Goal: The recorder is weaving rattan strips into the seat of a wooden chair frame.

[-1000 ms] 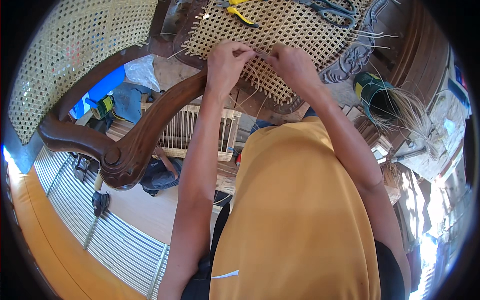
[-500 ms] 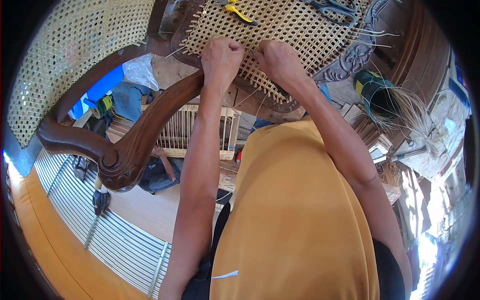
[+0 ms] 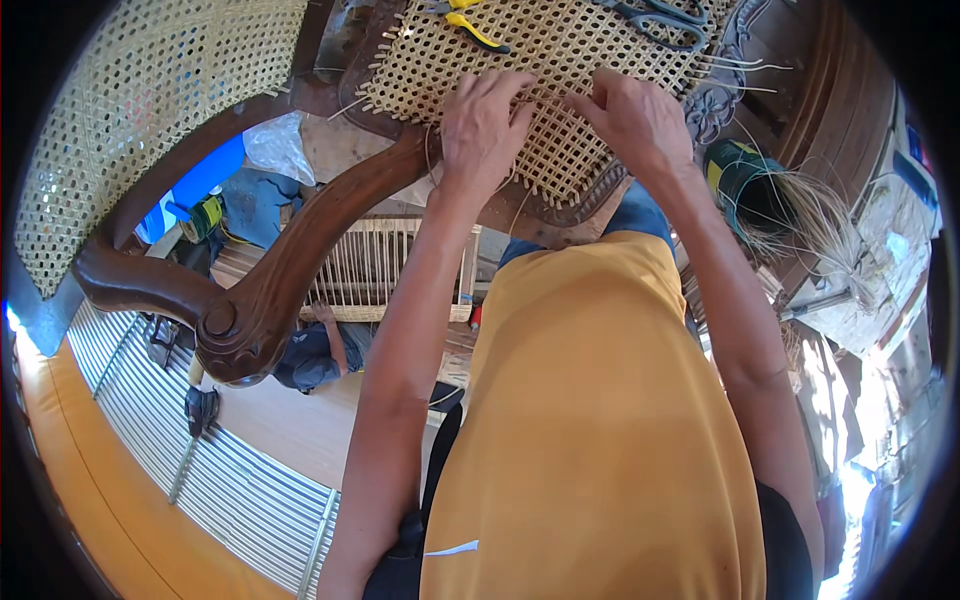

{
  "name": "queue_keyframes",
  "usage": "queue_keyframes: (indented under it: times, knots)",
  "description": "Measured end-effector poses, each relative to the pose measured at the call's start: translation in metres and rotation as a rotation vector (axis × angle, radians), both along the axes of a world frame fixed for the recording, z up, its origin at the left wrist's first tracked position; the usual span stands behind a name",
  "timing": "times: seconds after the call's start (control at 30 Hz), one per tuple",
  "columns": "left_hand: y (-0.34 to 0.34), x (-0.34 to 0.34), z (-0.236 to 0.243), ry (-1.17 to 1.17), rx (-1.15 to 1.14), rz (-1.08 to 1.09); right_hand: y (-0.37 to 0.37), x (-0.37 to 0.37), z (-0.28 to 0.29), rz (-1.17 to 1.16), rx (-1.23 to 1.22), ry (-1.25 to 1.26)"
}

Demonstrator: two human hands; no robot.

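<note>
Up near the top of the view, the woven cane seat panel (image 3: 560, 90) lies flat in its dark carved chair frame (image 3: 300, 250), its long axis running left to right and tilting a little downward toward the right. Its open lattice runs in diagonal lines, and loose strand ends stick out along its near and right edges.

Both hands rest on the panel's near part. The left hand (image 3: 483, 125) lies palm down with its fingers curled, pinching a thin cane strand (image 3: 545, 97) against the weave. The right hand (image 3: 632, 115) is just beside it, fingertips closed on the same strand, which runs roughly level between the two hands, parallel to the panel's long axis. A slack loop of cane hangs off the panel's edge below the left hand.

On the far side of the panel lie yellow-handled pliers (image 3: 470, 22), pointing from upper left to lower right, and grey scissors (image 3: 660, 15), well apart from the hands.

To the right of the right forearm stands a dark green round container (image 3: 745, 185); a bundle of pale cane strands (image 3: 815, 220) spills from it and fans out to the right. At the left, the chair's caned backrest (image 3: 150, 100) fills the upper corner.
</note>
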State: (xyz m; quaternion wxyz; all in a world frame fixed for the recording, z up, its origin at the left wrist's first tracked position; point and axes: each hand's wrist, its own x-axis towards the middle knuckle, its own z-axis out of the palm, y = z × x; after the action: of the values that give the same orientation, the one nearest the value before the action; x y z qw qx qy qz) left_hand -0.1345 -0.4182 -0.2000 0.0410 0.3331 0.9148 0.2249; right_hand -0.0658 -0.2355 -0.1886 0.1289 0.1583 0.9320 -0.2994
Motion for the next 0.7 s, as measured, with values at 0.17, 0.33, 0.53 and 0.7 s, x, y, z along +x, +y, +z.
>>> queue_keyframes:
  times: [0.17, 0.33, 0.53, 0.7]
  knots:
    - [-0.004, -0.012, 0.005, -0.404, 0.073, 0.085, -0.028, -0.002, -0.018, -0.08, -0.169, -0.096]
    - [-0.014, -0.02, 0.004, -0.421, 0.015, 0.268, -0.047, -0.009, -0.027, 0.051, -0.216, -0.056]
    - [-0.015, -0.024, 0.0, -0.276, -0.151, 0.295, -0.057, -0.024, -0.028, 0.026, -0.202, -0.098]
    - [-0.012, -0.024, -0.005, -0.266, -0.141, 0.245, -0.054, -0.022, -0.028, 0.011, -0.24, -0.098]
